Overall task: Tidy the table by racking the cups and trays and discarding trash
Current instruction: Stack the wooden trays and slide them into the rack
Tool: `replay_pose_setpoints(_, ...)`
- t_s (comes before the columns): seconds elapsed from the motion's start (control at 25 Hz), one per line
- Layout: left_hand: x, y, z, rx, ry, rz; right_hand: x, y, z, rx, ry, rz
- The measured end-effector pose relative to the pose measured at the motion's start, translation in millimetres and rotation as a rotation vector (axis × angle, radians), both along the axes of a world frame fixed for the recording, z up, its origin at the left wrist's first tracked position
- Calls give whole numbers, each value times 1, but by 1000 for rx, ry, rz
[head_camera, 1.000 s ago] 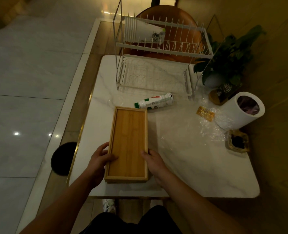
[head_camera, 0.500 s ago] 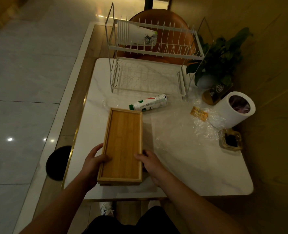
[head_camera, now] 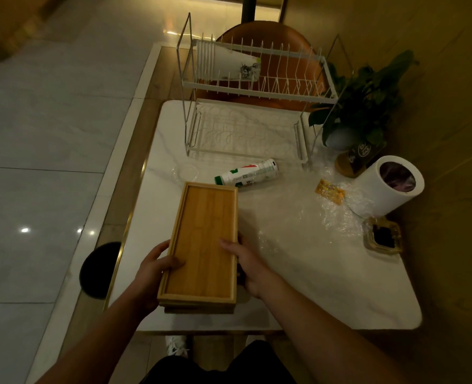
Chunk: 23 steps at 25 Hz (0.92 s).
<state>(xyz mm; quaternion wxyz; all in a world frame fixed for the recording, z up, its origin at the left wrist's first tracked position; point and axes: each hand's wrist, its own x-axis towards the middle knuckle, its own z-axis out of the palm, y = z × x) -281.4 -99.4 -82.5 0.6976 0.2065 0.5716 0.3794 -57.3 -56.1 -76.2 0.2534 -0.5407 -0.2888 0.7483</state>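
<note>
Since the earlier frame the bamboo tray (head_camera: 204, 245) had risen at its near end, off the marble tabletop (head_camera: 312, 273); a second tray edge showed directly beneath it at the near side; whether the two were stacked in the grip could not be told. Left hand (head_camera: 153, 275) gripped the tray's left long edge, thumb on top, fingers curled under; right hand (head_camera: 250, 266) gripped the right long edge, thumb over the rim, fingers below.

Surface: white marble, rounded corners, brass-coloured trim on the left side. Two-tier white wire dish rack (head_camera: 254, 106) stood at the far end; paper cups (head_camera: 226, 63) lay nested on their side in the upper tier's left part; lower tier bare. Plastic bottle (head_camera: 247, 176), white with green cap, lay on its side between rack and tray, near the tray's far edge. Clear plastic lid (head_camera: 185, 173) lay just left of the bottle. Yellow wrapper (head_camera: 329, 191) and crumpled clear film (head_camera: 337, 217) lay right of centre; white cylindrical bin (head_camera: 387, 187) tilted at the right edge; glass ashtray (head_camera: 383, 236) near it; potted plant (head_camera: 362, 106) at the far right corner.

Room: pale tiled floor at left; brown chair back (head_camera: 270, 34) behind the rack; open tabletop lay right of the tray.
</note>
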Motion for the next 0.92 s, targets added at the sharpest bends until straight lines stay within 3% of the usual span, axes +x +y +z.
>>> replay_pose_setpoints(0.36,3,0,30,54,8,16,-8,3,1,147,104,-131)
replay_pose_setpoints(0.72,-24,57,54,137,31,-208,-29,16,37,174,77,-397)
replay_pose_setpoints(0.92,-16,84,57,155,-8,-256,-12,43,55,184,79,-432)
